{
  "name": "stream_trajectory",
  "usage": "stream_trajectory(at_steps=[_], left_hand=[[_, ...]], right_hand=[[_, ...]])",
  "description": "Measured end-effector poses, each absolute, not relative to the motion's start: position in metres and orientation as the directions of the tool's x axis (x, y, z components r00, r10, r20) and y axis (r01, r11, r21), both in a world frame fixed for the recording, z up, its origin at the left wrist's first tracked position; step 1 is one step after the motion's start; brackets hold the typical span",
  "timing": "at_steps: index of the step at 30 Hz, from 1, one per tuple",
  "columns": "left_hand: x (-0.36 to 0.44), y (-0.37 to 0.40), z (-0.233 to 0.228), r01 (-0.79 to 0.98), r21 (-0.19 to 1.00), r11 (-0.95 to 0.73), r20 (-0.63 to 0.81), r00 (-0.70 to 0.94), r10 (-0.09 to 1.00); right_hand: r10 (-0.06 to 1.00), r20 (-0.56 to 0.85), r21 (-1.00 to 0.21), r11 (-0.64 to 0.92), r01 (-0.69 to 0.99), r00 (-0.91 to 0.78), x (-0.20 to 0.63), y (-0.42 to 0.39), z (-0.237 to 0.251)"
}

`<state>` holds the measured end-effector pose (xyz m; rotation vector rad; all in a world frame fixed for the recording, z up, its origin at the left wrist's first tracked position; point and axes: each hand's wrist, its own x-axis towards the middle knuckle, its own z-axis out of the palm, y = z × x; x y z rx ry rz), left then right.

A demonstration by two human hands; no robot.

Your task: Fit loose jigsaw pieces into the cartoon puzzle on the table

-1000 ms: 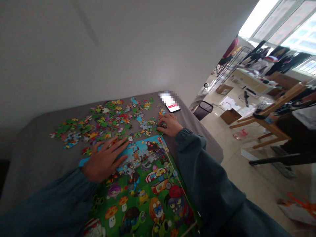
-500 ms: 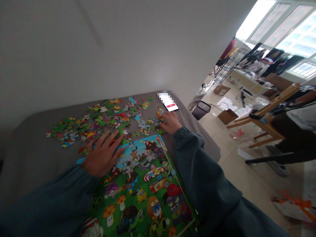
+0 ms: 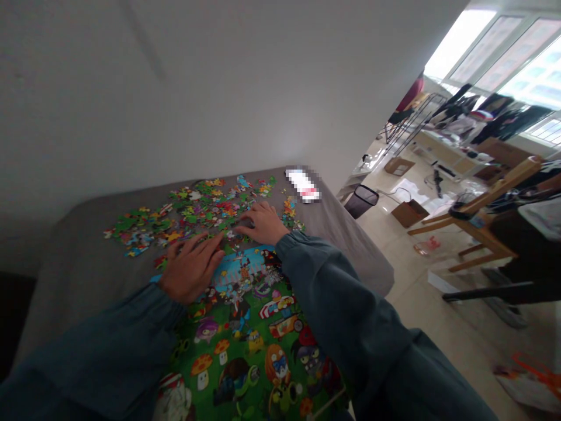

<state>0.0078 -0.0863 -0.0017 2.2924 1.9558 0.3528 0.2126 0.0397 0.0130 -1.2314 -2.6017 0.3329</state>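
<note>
A colourful picture board (image 3: pixel 245 362) printed with cartoon plants and mushrooms lies before me. Loose jigsaw pieces (image 3: pixel 205 202) are strewn in a wide patch beyond its top edge. My left hand (image 3: pixel 191 266) rests over the board's upper left corner, fingers stretched forward onto the nearest pieces. My right hand (image 3: pixel 259 223) is in the right part of the patch, palm down, its fingers loosely bent and apart over the pieces. It hides the pieces beneath it. No piece shows held in either hand.
A lit phone (image 3: pixel 303 185) lies on the grey cloth (image 3: pixel 350 248) near its back right corner. A pale wall (image 3: pixel 228 88) rises behind. On the floor at right stand a mesh bin (image 3: pixel 362 200), a cardboard box (image 3: pixel 409 213) and a wooden chair (image 3: pixel 495 234).
My right hand has moved left from beside the phone into the scattered pieces, uncovering pieces at the right. My left hand stays near the board's top left corner. The view has shifted slightly.
</note>
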Motion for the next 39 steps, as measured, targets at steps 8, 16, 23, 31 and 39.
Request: stream_trajectory(at_steps=[8,16,23,31,39], left_hand=[[0.006,-0.087,0.001,0.954,0.268,-0.132,0.095,0.111,0.989],[0.003,-0.087,-0.002,0.957,0.248,-0.151,0.078,0.136,0.988],[-0.002,-0.085,-0.008,0.957,0.245,-0.156,0.091,0.137,0.986],[-0.004,-0.085,-0.013,0.954,0.233,-0.187,0.108,0.165,0.98],[-0.004,-0.085,-0.012,0.96,0.214,-0.183,0.073,0.171,0.983]], right_hand=[[0.773,0.159,-0.322,0.628,0.708,-0.614,0.212,0.044,0.01],[0.424,0.042,-0.592,0.74,0.319,-0.905,0.261,0.028,0.028],[0.677,0.223,-0.539,0.685,0.49,-0.702,0.281,0.048,0.024],[0.869,0.225,-0.473,0.493,0.73,-0.441,0.305,0.081,0.0],[0.766,0.087,-0.37,0.619,0.693,-0.638,0.291,0.054,0.004]])
